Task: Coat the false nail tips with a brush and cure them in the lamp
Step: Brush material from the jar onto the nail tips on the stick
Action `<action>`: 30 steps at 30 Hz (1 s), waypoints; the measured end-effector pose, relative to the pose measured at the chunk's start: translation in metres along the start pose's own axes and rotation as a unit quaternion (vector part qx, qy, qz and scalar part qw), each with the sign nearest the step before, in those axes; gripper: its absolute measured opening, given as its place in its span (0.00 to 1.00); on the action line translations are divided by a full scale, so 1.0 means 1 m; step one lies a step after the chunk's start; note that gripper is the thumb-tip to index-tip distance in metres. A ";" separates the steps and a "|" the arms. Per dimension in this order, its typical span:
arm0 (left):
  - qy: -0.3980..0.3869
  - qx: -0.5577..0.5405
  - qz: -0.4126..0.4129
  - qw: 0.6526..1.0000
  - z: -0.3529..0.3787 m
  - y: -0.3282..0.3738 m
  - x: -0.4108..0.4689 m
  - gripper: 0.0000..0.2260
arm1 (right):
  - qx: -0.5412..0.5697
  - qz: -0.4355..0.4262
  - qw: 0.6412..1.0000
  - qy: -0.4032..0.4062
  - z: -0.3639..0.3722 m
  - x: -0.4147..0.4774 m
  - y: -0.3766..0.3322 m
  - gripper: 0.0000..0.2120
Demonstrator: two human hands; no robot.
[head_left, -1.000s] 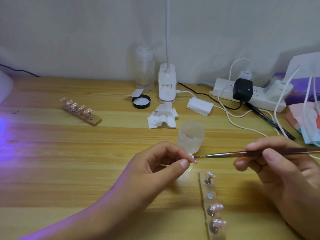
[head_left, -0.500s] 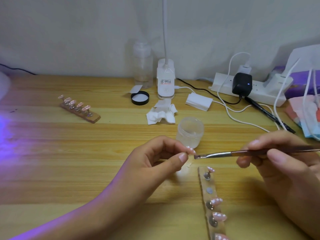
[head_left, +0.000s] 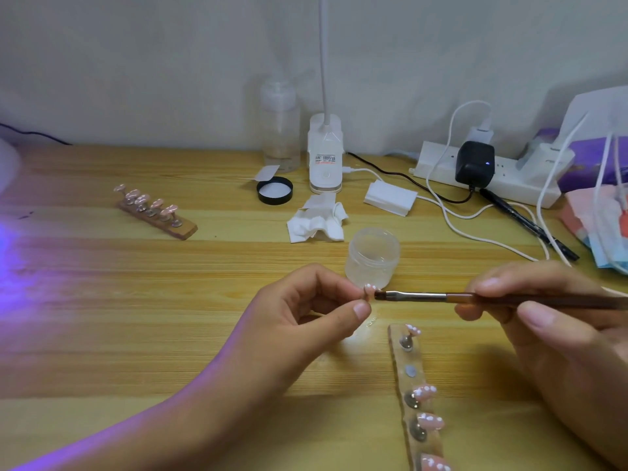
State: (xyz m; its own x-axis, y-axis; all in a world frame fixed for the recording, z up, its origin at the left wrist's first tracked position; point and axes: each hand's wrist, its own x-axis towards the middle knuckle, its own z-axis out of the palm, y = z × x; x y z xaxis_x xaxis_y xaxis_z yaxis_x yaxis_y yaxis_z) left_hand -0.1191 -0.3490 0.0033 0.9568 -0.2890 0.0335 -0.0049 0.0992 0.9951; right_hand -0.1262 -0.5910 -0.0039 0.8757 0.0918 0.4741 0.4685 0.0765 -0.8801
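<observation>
Pinching a small pink false nail tip [head_left: 369, 289] between thumb and forefinger, your left hand [head_left: 306, 311] sits at the centre of the frame, over the wooden table [head_left: 136, 300]. Its fingers [head_left: 356, 309] are curled narrow around the tip. Your right hand [head_left: 543, 321], at the right of the frame, holds a slim brown brush [head_left: 418, 296] like a pen, fingers closed on the handle. The brush lies nearly level, and its dark bristles touch the right edge of the nail tip.

Just behind the nail tip stands a small clear open jar [head_left: 372, 258]. Below the brush, a wooden holder strip [head_left: 401, 362] runs toward the bottom edge. Pink tips with white dots sit on most of its metal pegs, and one bare metal disc shows between them. A second holder strip [head_left: 183, 229], at the left of centre, carries a row of pink tips and lies well apart from both hands.

Along the far side of the table, from left to right:
- a black lid [head_left: 275, 199]
- a crumpled white wipe [head_left: 316, 222]
- a clear bottle [head_left: 280, 130]
- a white desk lamp base [head_left: 325, 158] with a thin neck rising out of frame
- a white power strip [head_left: 438, 164] with a black adapter [head_left: 474, 163] and white cables

Purple light washes over the left edge of the table and your left forearm.
</observation>
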 end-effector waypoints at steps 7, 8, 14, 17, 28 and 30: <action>0.014 0.002 -0.008 1.000 0.000 0.000 0.000 0.03 | -0.016 0.002 1.000 0.011 -0.002 0.002 0.003 0.14; 0.012 0.003 -0.008 1.000 0.000 0.000 0.000 0.02 | -0.007 0.000 1.000 0.010 -0.002 0.002 0.003 0.15; 0.004 -0.001 -0.011 1.000 0.000 0.000 0.000 0.04 | 0.005 0.014 1.000 0.003 -0.003 0.002 0.005 0.14; 0.003 -0.001 -0.011 1.000 -0.001 -0.001 0.000 0.03 | -0.027 0.020 0.999 0.005 -0.001 0.003 0.006 0.09; -0.013 -0.005 -0.017 1.000 -0.001 0.001 0.000 0.04 | 0.013 0.022 0.999 0.047 0.000 0.008 0.003 0.10; -0.022 0.000 -0.011 1.000 -0.002 0.001 0.001 0.04 | 0.032 0.038 0.997 0.059 0.002 0.011 0.001 0.09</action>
State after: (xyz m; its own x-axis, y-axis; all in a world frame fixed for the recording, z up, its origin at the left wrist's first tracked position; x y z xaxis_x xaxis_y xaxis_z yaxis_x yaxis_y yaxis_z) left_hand -0.1182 -0.3476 0.0042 0.9429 -0.3327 0.0161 0.0158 0.0930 0.9955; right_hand -0.1164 -0.5884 0.0002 0.9178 -0.0178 0.3967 0.3953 0.1370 -0.9083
